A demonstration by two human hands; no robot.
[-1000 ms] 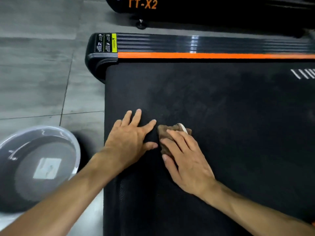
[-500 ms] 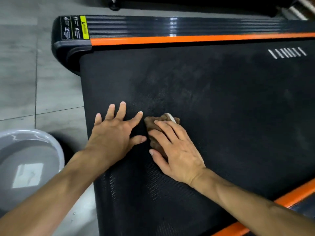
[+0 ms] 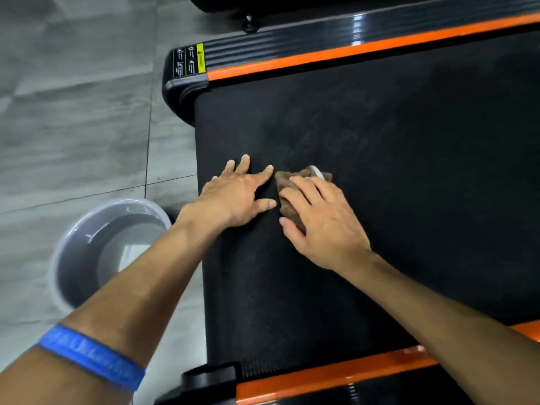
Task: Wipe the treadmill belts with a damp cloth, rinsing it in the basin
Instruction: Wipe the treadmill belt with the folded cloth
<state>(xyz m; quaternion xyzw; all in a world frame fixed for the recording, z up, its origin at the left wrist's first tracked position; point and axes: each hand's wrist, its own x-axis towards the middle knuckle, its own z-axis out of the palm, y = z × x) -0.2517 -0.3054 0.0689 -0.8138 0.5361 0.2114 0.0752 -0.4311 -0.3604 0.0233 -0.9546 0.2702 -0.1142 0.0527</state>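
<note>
A black treadmill belt [image 3: 394, 159] fills the right of the view, between two orange side strips. My right hand [image 3: 324, 217] presses flat on a crumpled brown cloth [image 3: 285, 182] near the belt's left end; part of the cloth shows beyond my fingertips. My left hand [image 3: 236, 197] lies flat on the belt just left of the cloth, fingers spread, holding nothing. A grey basin [image 3: 84, 238] with water stands on the floor to the left, partly hidden by my left forearm.
The grey tiled floor [image 3: 76, 118] lies left of the treadmill. The far side rail [image 3: 292, 45] is black and ribbed with a warning sticker at its end. A second treadmill's base [image 3: 210, 2] shows at the top. A blue wristband [image 3: 96, 361] circles my left forearm.
My hands and the cloth keep their places on the belt. The view has swung, bringing the basin closer under my left forearm and showing the near orange rail.
</note>
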